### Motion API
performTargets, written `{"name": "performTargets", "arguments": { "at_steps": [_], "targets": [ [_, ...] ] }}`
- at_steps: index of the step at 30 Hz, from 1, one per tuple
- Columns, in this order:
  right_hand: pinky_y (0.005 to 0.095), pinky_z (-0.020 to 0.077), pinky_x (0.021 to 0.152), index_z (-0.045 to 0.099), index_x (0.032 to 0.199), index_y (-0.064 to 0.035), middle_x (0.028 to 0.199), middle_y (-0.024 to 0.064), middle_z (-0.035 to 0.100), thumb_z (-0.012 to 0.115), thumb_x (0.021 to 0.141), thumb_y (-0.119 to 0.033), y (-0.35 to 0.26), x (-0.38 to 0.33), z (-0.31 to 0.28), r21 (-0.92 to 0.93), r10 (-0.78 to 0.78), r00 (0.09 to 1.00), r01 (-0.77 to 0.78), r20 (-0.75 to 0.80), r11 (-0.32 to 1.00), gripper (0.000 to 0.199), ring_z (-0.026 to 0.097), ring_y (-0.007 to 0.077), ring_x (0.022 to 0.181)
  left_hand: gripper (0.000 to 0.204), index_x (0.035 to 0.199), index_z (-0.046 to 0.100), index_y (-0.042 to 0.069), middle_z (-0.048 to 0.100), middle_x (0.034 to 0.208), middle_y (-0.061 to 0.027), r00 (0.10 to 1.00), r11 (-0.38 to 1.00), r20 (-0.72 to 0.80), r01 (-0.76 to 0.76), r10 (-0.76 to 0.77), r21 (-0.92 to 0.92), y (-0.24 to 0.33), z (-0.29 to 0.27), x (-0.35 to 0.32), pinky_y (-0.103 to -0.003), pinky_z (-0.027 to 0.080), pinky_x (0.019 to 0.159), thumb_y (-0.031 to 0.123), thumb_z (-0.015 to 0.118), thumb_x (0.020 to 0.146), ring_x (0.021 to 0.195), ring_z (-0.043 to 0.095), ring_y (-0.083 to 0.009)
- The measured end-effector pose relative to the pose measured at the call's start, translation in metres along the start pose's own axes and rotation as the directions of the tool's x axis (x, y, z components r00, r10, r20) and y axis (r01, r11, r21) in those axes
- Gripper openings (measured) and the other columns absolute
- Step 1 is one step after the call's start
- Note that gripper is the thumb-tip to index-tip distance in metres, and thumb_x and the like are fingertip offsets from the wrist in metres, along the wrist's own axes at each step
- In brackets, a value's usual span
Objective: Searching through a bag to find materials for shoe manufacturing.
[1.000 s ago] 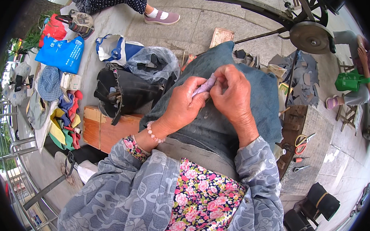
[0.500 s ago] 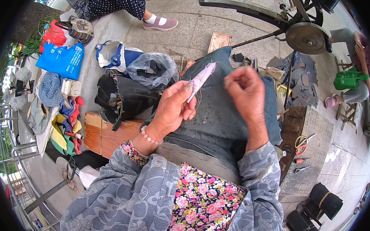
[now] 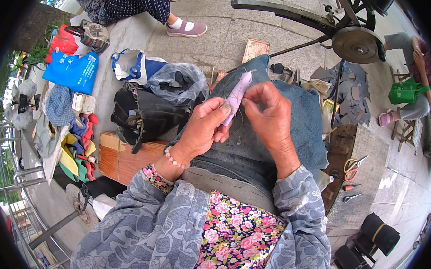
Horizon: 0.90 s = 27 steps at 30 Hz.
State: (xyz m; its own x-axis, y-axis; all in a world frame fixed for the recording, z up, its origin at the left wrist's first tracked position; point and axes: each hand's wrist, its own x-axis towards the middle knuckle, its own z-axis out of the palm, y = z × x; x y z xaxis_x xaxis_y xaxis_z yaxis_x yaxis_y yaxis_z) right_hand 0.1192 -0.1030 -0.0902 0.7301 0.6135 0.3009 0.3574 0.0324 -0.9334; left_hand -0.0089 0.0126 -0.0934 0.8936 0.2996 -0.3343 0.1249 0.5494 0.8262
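Note:
My left hand (image 3: pixel 203 126) is closed round the lower end of a slim, pale purple rolled bundle (image 3: pixel 239 93), tilted with its upper end away from me. Thin brownish thread (image 3: pixel 235 96) is wound about the roll's middle. Right beside it, my right hand (image 3: pixel 271 119) pinches thumb and forefinger together on the thread; the strand between the fingertips is too fine to see clearly. Beneath both hands, a worn blue-grey cloth (image 3: pixel 297 114) covers my lap.
To the left are a black bag (image 3: pixel 146 114), a clear plastic bag (image 3: pixel 179 82) and a wooden box (image 3: pixel 131 157). Orange-handled scissors (image 3: pixel 352 169) lie on a board at right. A hand-cranked machine (image 3: pixel 357 44) stands ahead. Other people sit at far left and right.
My right hand has come left and down, from apart to right beside the purple roll. My left hand still grips the roll, which has shifted slightly right.

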Motion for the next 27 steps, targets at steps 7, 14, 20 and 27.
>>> {"name": "performTargets", "arguments": {
  "at_steps": [7,14,20,27],
  "targets": [
    [0.0266,0.0527,0.067,0.058,0.085,-0.0014,0.075,0.0057,0.065,0.063,0.076,0.008,0.019,0.002,-0.001,0.040,0.057,0.991,-0.052,-0.121,0.998,0.014,0.064,0.0108,0.070,0.025,0.100,0.058,0.001,0.051,0.064,-0.0010,0.999,0.998,0.015,0.032,-0.033,0.047,0.002,0.003,-0.001,-0.021,0.037,0.043,0.025,0.056,0.097,0.044,0.041,-0.0050],
    [0.0269,0.0534,0.066,0.055,0.104,0.0018,0.087,0.0073,0.066,0.059,0.086,0.002,0.007,0.006,-0.017,0.507,0.428,0.899,-0.411,0.089,0.758,0.018,0.064,0.0129,0.073,0.024,0.102,0.055,0.000,0.048,0.063,-0.0005,1.000,0.990,-0.008,0.008,-0.007,0.141,-0.001,0.009,-0.003,-0.023,0.040,0.047,0.024,0.055,0.097,0.045,0.042,-0.0063],
    [0.0264,0.0532,0.067,0.054,0.114,0.0023,0.091,0.0077,0.066,0.061,0.087,-0.001,0.003,0.005,-0.018,0.549,0.452,0.853,-0.516,0.261,0.658,0.028,0.065,0.0137,0.075,0.022,0.103,0.055,0.000,0.051,0.066,-0.0013,0.999,0.994,-0.036,-0.025,0.029,0.107,-0.001,0.013,-0.002,-0.022,0.041,0.046,0.022,0.054,0.097,0.046,0.044,-0.0068],
    [0.0244,0.0522,0.067,0.055,0.114,0.0014,0.092,0.0063,0.065,0.064,0.085,0.001,0.004,0.006,-0.025,0.458,0.413,0.847,-0.530,0.336,0.714,0.031,0.062,0.0115,0.079,0.022,0.103,0.058,0.000,0.057,0.070,-0.0033,0.997,0.966,-0.043,-0.045,0.058,0.254,-0.003,0.014,-0.002,-0.019,0.042,0.047,0.021,0.054,0.097,0.050,0.051,-0.0065]
  ]
}}
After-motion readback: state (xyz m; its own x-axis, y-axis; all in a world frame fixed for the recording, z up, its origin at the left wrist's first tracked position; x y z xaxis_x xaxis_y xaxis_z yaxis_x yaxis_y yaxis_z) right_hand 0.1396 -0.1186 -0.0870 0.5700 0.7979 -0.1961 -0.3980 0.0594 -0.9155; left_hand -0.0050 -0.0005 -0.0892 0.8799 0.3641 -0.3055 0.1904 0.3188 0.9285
